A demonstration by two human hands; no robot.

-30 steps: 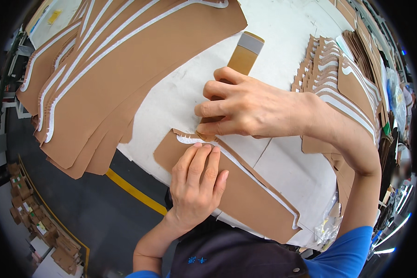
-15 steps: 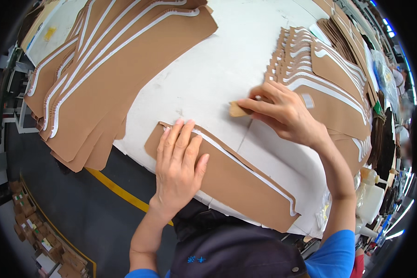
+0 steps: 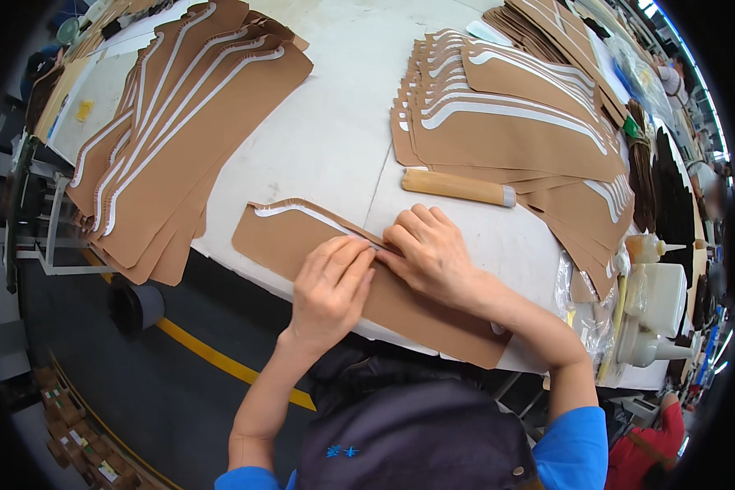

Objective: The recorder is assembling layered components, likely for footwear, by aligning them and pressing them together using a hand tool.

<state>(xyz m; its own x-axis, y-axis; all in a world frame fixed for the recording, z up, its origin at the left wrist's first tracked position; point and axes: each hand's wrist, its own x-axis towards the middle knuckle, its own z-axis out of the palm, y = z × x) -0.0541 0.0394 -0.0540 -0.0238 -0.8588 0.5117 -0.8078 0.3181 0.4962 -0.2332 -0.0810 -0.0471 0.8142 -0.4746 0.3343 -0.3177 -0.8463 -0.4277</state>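
Note:
A long brown sheet panel (image 3: 261, 245), leather-like, lies at the table's near edge with a white strip along its far side. The narrow far margin beyond that strip is notched at the left end and stands partly raised. My left hand (image 3: 332, 282) pinches this margin at mid-length, thumb against fingers. Right beside it my right hand (image 3: 433, 257) is closed on the same margin, its fingers curled; the fingertips nearly meet. Part of the strip is hidden under the hands. Beyond my right hand lies a flat wooden tool (image 3: 453, 186) with a grey band at one end.
Fanned brown panels with white strips (image 3: 188, 155) pile up at the left; another stack (image 3: 506, 139) stands at the right. White squeeze bottles (image 3: 661, 298) and clear plastic wrap (image 3: 584, 327) sit at the right edge. A dark bin (image 3: 135, 306) stands on the floor at left.
My right hand has let go of the wooden tool, which now lies by the right stack, and has come down to the panel's margin. My left hand has gone from lying flat to pinching there.

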